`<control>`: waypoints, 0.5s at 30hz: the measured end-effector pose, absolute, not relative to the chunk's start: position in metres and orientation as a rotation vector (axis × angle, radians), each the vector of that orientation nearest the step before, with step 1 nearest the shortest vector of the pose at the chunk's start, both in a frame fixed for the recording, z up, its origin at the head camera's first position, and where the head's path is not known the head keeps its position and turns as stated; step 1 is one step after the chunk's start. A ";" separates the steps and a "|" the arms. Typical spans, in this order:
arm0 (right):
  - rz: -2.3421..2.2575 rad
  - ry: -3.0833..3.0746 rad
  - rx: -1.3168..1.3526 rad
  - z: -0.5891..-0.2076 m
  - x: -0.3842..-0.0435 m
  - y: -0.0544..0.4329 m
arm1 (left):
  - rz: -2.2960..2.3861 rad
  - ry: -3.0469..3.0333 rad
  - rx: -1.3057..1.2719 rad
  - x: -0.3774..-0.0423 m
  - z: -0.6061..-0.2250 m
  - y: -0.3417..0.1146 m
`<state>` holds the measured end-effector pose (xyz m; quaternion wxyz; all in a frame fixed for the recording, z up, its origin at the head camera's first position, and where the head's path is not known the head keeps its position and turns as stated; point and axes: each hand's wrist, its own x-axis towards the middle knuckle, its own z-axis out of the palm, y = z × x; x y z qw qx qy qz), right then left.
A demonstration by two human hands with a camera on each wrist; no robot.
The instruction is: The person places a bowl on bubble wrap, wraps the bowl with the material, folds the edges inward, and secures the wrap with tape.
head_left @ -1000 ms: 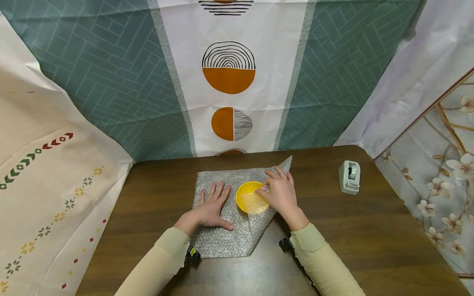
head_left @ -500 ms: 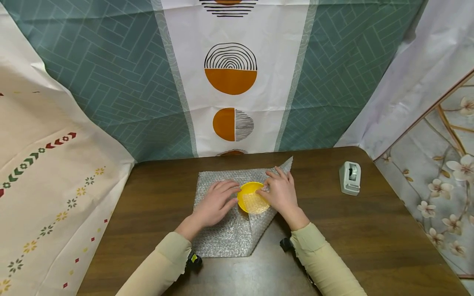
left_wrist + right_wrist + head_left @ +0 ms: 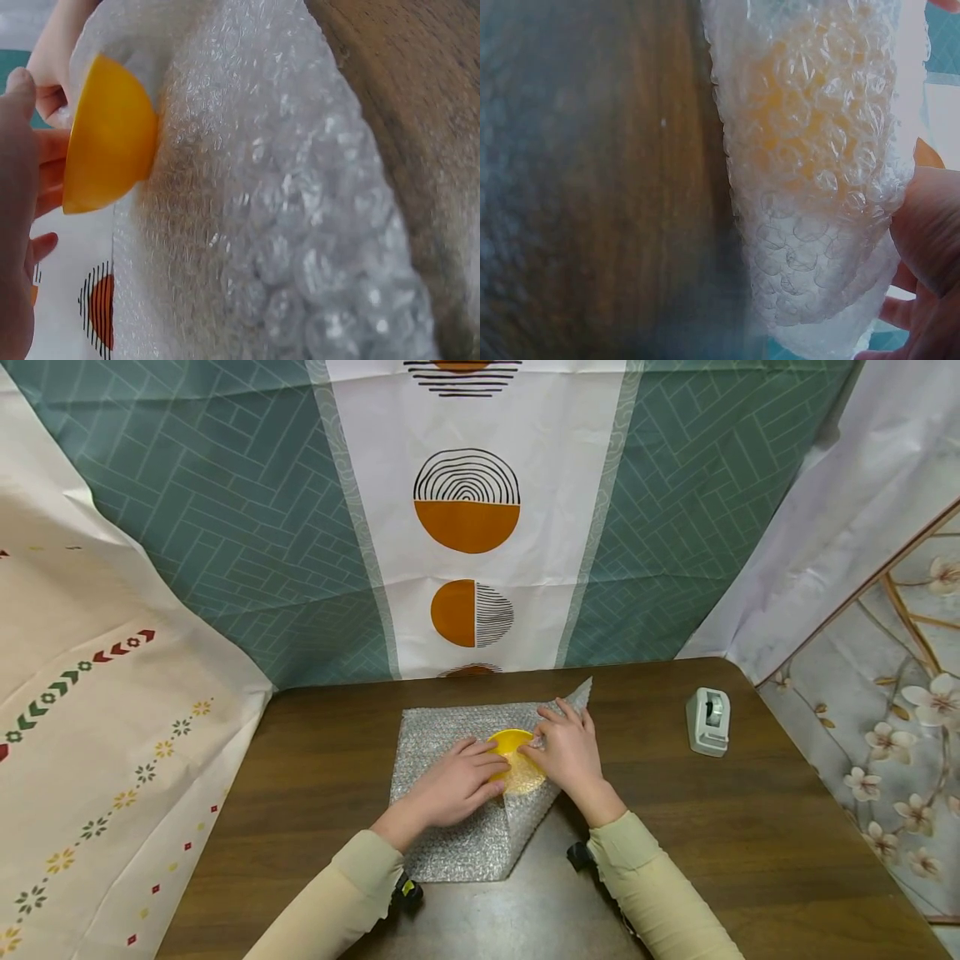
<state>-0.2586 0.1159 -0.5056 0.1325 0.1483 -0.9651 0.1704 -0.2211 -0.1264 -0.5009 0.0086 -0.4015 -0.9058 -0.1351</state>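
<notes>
A yellow bowl sits upright on a sheet of bubble wrap spread on the table. The sheet's right side is folded up and over part of the bowl. My right hand pinches the folded edge above the bowl's right rim. In the right wrist view, bubble wrap covers the bowl's near side, and the yellow shows through it. My left hand reaches over the bowl's left rim with extended fingers. The left wrist view shows the bowl side-on, with those fingers partly hidden behind it.
A white tape dispenser stands on the wooden table, toward the back right. Patterned cloth hangs along the table's back edge, and more cloth borders both sides.
My left hand has lifted from lying flat on the bubble wrap and moved right, over the bowl's left rim. My right hand keeps its pinch on the folded wrap.
</notes>
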 end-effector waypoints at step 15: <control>0.497 -2.788 0.465 -0.504 -0.257 0.114 | -0.136 -2.913 -1.296 -0.218 -0.500 -0.116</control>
